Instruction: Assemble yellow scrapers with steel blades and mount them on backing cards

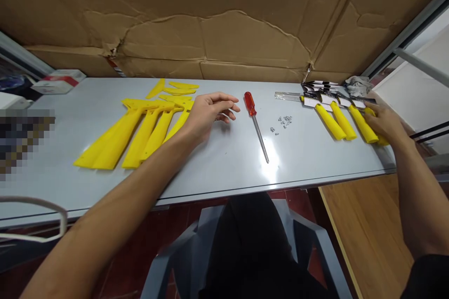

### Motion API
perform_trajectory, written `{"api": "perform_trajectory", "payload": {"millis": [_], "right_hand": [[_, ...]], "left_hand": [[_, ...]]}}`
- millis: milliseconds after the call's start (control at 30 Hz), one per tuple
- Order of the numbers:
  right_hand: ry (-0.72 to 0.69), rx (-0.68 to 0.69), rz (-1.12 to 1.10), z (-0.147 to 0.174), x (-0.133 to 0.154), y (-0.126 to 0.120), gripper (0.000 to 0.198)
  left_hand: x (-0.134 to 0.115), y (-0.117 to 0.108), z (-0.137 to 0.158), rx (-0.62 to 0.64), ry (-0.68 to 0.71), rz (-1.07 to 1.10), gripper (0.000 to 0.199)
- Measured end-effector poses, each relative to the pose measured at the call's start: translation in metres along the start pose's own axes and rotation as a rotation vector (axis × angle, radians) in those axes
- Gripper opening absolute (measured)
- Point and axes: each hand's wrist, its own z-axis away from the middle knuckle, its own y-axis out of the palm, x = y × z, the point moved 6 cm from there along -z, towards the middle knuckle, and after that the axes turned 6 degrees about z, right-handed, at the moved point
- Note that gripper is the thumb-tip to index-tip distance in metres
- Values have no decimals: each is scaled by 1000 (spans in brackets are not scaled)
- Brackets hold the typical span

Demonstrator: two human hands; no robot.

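Observation:
Above the middle of the table hovers my left hand (212,112), its fingers loosely bent and apart, with nothing in them. Nearest to it on the right lies a screwdriver (249,103) with a red handle and a bare metal shaft. Small silver screws (286,121) are scattered beyond it. At the far right, my right hand (384,124) is closed round the last of several yellow handles (363,124), partly hiding it. Black and white sleeves (328,98) cover the parts above these handles. A flat metal strip (288,96) sticks out to the left.
Several long yellow plastic pieces (119,138) lie left of my left forearm, with smaller yellow pieces (178,88) behind. A cardboard sheet (224,32) walls off the back. A red and white box (59,81) stands back left, a grey cloth (358,86) back right.

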Motion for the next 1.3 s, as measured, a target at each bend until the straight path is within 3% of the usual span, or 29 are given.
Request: {"api": "perform_trajectory", "payload": {"millis": [167,333,533,667,733,833,933,1000,1033,1100,1167,1233,1300], "right_hand": [[55,162,-10,-9,9,11,71],[83,178,-49,-12,15,10,75],[114,124,-136,-8,11,0,71],[154,-82,-145,6,27,-27,63],[86,-188,-180,18,56,-50,55],[-193,-224,-279,35,126,-82,46],[-347,-134,-361,41,198,-101,42],[-420,-73,-391,40,243,-106,40],[-441,-64,-413,38,263,-107,40],[-484,-77,-496,36,297,-106,41],[-522,-142,-553,39,320,-104,43],[-569,-214,-561,48,329,-98,43],[-614,-264,-558,58,328,-92,41]], "left_hand": [[3,1,0,-5,-20,-31,12],[4,1,1,5,-19,-36,12],[4,-1,0,8,-16,-32,11],[4,1,0,0,-20,-58,11],[4,3,0,7,-17,-84,11],[2,2,0,7,18,-167,12],[-14,-19,-4,-96,225,-563,10],[-30,-43,-7,-286,399,-962,5],[-33,-57,-11,-334,398,-1011,4],[-38,-85,-16,-430,351,-1039,13],[-37,-102,-20,-474,143,-1247,25],[-31,-100,-21,-341,-51,-1430,34],[-31,-90,-16,-274,-113,-1551,45]]}}
